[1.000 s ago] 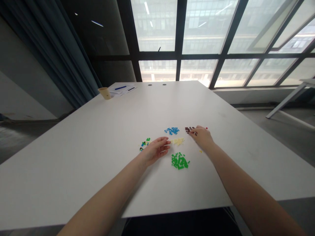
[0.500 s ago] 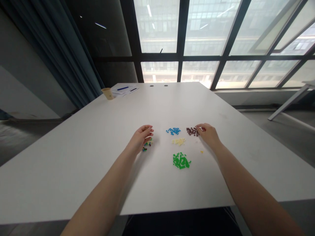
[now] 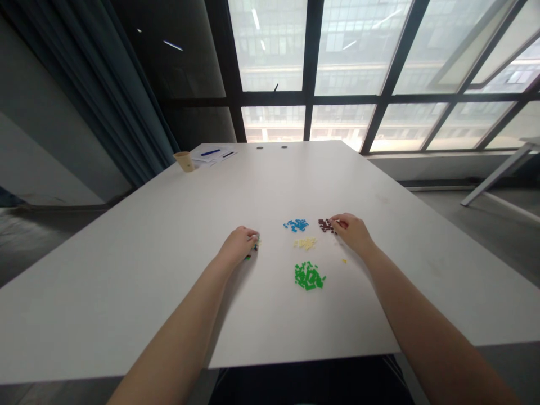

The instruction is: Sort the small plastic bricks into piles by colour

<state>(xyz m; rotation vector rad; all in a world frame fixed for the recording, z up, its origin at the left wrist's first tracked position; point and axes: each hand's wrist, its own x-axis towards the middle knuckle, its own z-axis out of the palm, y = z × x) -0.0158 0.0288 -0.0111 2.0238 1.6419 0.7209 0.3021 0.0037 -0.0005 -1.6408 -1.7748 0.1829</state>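
My left hand [image 3: 239, 245] is lowered over a small mixed-colour heap of toy bricks [image 3: 255, 246], its fingers bent down and drawn together. The palm and fingers hide most of that heap, and what they pinch is not visible. At the right edge of a pile of dark brown bricks [image 3: 324, 225], my right hand [image 3: 351, 231] has thumb and fingertips closed. Anything between those fingertips is too small to make out. Blue bricks [image 3: 296, 225], pale yellow bricks [image 3: 305, 243] and green bricks [image 3: 309, 277] lie in separate piles between the hands.
A small yellow piece [image 3: 344, 261] lies below my right hand. On the far left of the white table [image 3: 169, 236] stand a paper cup [image 3: 184, 162] and papers with a blue pen [image 3: 210, 152]. Two dark round discs [image 3: 260, 148] are near the far edge.
My left hand has come down onto the mixed heap and its fingers have drawn together. My right hand has shifted slightly left, over the brown pile's edge.
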